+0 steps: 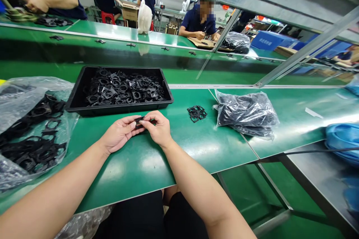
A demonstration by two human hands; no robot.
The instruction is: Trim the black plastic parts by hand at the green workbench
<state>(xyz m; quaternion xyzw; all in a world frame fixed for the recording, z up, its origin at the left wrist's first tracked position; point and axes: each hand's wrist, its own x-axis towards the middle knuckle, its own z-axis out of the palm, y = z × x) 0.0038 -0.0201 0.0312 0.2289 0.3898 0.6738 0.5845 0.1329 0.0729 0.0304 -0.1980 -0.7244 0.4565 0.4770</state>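
Both hands meet over the green bench, just in front of the black tray (120, 110). Between them is a small black plastic part (139, 121), partly covered by the fingers. My left hand (119, 134) pinches its left side, while my right hand (158, 129) grips the right side with thumb and fingers. Black plastic parts with round openings (123, 87) are heaped in the tray. To the right of my hands lies a small pile of thin black pieces (196, 113). An open clear bag (36, 130) of black parts rests at the left.
A filled clear plastic bag (246, 112) lies on the bench (196, 149) at right. Behind runs a green conveyor (179, 63) with spaced black parts. A metal post (305, 52) rises from the bench's far edge. Co-workers (200, 22) sit beyond. A metal table (322, 171) adjoins at right.
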